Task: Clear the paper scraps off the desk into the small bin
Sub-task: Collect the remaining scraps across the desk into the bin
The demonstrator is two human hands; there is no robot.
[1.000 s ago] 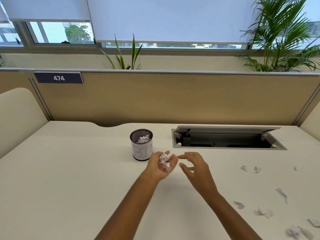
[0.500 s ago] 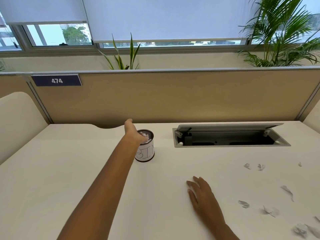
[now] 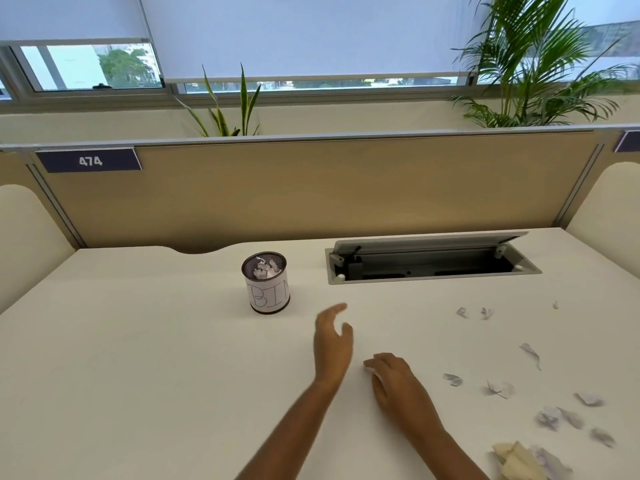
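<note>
The small mesh bin, labelled BIN, stands on the white desk with crumpled paper inside it. My left hand hovers to the right of the bin and nearer to me, fingers relaxed and empty. Just right of it, my right hand rests on the desk, its fingertips curled over a small white paper scrap. Several more paper scraps lie scattered over the right side of the desk. A larger crumpled wad sits at the bottom right.
An open cable hatch is sunk into the desk behind the scraps. A tan divider panel closes the back edge, with rounded side screens left and right. Plants stand behind the panel.
My left hand has left the bin and come back toward me, now empty; the scraps it carried are in the bin. My right hand's fingers have curled onto a scrap.
</note>
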